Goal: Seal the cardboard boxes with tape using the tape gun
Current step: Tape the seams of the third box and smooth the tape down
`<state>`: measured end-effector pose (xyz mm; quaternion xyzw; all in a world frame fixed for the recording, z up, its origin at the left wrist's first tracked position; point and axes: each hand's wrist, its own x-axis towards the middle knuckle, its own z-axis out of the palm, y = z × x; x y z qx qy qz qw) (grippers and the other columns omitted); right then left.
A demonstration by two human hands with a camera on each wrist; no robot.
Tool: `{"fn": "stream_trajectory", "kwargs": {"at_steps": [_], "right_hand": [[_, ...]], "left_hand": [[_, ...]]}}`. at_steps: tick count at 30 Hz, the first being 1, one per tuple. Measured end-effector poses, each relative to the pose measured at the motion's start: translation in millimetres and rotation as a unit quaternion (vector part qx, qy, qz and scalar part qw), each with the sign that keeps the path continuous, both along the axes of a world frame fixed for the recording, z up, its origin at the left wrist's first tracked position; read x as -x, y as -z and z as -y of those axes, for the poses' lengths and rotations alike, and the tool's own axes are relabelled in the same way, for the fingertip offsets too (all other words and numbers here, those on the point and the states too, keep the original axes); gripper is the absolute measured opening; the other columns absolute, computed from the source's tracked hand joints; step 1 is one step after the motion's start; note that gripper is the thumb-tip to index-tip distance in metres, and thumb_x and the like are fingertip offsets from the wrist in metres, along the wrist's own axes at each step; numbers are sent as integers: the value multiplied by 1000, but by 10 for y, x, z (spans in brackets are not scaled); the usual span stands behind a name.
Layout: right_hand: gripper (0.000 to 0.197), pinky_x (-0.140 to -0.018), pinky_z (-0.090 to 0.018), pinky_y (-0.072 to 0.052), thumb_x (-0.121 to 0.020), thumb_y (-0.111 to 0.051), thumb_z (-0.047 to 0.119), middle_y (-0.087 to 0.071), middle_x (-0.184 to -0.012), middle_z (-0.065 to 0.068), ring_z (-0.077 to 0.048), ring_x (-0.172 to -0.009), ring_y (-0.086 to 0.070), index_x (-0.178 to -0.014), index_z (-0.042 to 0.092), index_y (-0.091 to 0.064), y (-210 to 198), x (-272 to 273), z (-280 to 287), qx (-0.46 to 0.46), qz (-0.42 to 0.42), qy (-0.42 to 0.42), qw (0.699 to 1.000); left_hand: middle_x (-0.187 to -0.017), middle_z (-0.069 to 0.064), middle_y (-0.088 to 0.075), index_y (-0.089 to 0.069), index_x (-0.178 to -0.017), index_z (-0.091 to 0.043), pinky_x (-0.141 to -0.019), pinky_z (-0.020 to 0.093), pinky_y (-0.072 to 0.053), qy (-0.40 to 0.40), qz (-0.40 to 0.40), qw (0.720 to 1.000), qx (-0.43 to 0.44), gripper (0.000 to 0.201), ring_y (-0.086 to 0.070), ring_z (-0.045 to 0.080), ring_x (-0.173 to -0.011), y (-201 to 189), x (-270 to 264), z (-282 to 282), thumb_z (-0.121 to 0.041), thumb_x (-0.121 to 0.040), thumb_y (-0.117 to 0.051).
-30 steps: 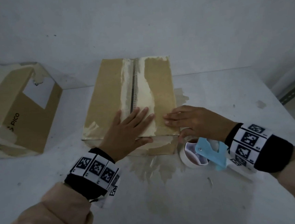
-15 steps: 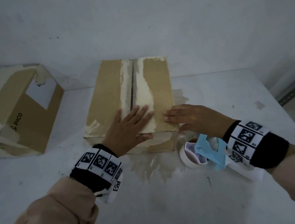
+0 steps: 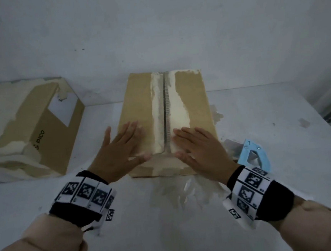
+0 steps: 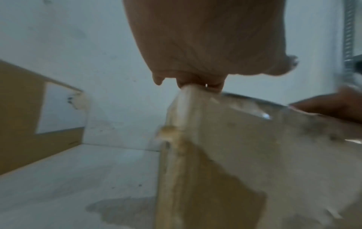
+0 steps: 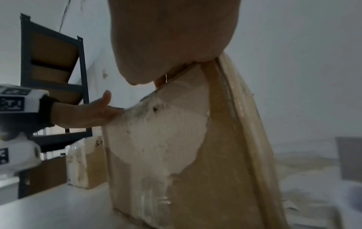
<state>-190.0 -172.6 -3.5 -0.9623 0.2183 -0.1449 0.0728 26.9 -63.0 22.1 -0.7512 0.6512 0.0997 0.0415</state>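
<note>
Hands now flat astride box [image 3: 138, 99] seam, tape gun [image 3: 255, 155] released

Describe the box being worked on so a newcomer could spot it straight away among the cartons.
On the white table, look to the middle, against the back wall. The cardboard box there lies under both flat hands, left hand and right hand, either side of its centre seam. Unlike the PICO box to the left, it has a pale torn strip along an open seam.

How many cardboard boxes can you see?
2 on the table. One box sits in the middle under both hands; the other box lies to its left. More may be out of view.
</note>
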Motion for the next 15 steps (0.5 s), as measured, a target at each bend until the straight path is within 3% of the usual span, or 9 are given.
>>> {"fn": "stream_trajectory", "kwargs": {"at_steps": [4,7,10,12,15], "right_hand": [[68,-101,-35,-26,-98,-12,51,-58,-129,-8,-25,-118,-55,-121,9,-60,-4,86,205,12,-4,-28,1000],[68,-101,-36,-32,-96,-15,57,-59,-128,-5,-22,-119,-54,-118,11,-61,-46,133,337,-9,4,-26,1000],[71,-90,-32,-32,-92,-19,63,-67,-111,-6,-22,-102,-61,-104,10,-65,-106,-20,253,2,44,12,999],[70,-82,-29,-29,-90,-20,64,-65,-101,-6,-22,-96,-55,-101,9,-62,-125,-223,80,-5,79,9,997],[69,-89,-32,-29,-91,-19,61,-60,-113,-8,-24,-111,-46,-108,9,-60,-61,-534,-192,-26,90,-7,996]], "left_hand": [[-148,-16,16,1,-147,-23,-115,33,8,-26,-109,993,21,119,17,-1,-135,57,-130,-86,-86,-50,28],[-144,-18,18,2,-147,-23,-113,28,12,-8,-112,992,50,112,20,2,-136,138,-16,-104,-82,-55,29],[-143,-19,21,12,-139,-25,-110,27,19,15,-106,992,71,98,27,2,-134,174,1,-100,-78,-59,30],[-143,-20,22,12,-137,-29,-109,24,20,35,-116,990,75,90,28,-1,-133,174,-74,-92,-77,-62,28],[-143,-21,20,9,-137,-31,-111,20,16,61,-154,982,88,83,20,-3,-136,199,-217,-79,-75,-69,23]]}}
